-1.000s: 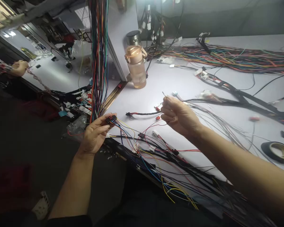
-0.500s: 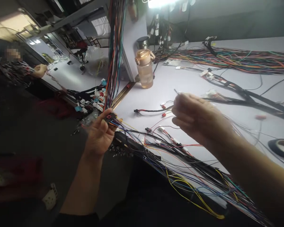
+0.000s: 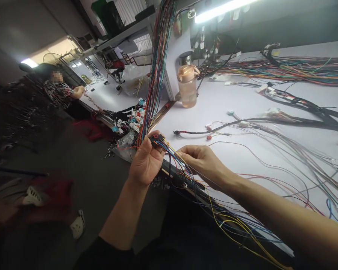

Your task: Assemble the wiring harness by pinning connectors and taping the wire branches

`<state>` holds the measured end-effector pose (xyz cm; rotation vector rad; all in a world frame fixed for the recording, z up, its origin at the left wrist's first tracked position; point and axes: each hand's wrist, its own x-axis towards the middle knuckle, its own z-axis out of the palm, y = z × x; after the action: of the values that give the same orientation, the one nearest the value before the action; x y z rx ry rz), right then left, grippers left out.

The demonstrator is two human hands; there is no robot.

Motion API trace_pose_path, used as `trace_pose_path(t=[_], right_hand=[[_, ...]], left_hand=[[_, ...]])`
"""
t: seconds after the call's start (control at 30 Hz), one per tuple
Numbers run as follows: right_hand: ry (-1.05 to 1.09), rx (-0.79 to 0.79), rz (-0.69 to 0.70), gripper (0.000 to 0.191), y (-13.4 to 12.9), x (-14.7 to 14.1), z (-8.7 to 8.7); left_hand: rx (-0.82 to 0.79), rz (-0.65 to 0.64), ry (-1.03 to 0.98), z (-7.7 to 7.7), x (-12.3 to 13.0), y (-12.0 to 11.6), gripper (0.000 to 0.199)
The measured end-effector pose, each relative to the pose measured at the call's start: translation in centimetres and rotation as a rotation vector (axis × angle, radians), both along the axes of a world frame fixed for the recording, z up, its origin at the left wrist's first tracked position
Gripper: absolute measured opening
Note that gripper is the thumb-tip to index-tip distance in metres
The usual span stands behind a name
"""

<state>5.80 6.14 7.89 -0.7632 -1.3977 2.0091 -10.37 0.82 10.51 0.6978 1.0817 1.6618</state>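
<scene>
A black connector (image 3: 157, 138) with a red part and many coloured wires rests in my left hand (image 3: 148, 163), its thumb and fingers around it. Just to the right, my right hand (image 3: 198, 161) pinches a thin wire, its fingertips close to the wires that leave the connector. The exact tip of that wire is hidden by the fingers. A bundle of yellow and blue wires (image 3: 228, 221) runs along the table's front edge below my right forearm.
An orange bottle (image 3: 187, 88) stands by the upright panel. A thick hanging wire bundle (image 3: 160, 56) drops behind my left hand. Black-wrapped harnesses (image 3: 298, 122) cross the white table (image 3: 219, 107). Another person (image 3: 59, 88) is at the far left.
My right hand has come down and left, from above the table to beside the connector. The view has shifted, so the scene sits further right. My left hand still holds the connector.
</scene>
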Motion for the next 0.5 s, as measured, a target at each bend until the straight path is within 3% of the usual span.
trace_pose_path(t=[0.13, 0.23, 0.5], right_hand=[[0.110, -0.164, 0.028, 0.037, -1.8, -0.5, 1.3], [0.096, -0.225, -0.006, 0.035, -2.6, -0.5, 1.3], [0.059, -0.087, -0.210, 0.033, -3.9, -0.1, 0.2]], left_hand=[[-0.043, -0.061, -0.118, -0.7, 0.7, -0.1, 0.032], [-0.087, -0.116, -0.165, -1.4, 1.1, -0.6, 0.035], [-0.088, -0.177, -0.268, -3.6, 1.6, -1.0, 0.040]])
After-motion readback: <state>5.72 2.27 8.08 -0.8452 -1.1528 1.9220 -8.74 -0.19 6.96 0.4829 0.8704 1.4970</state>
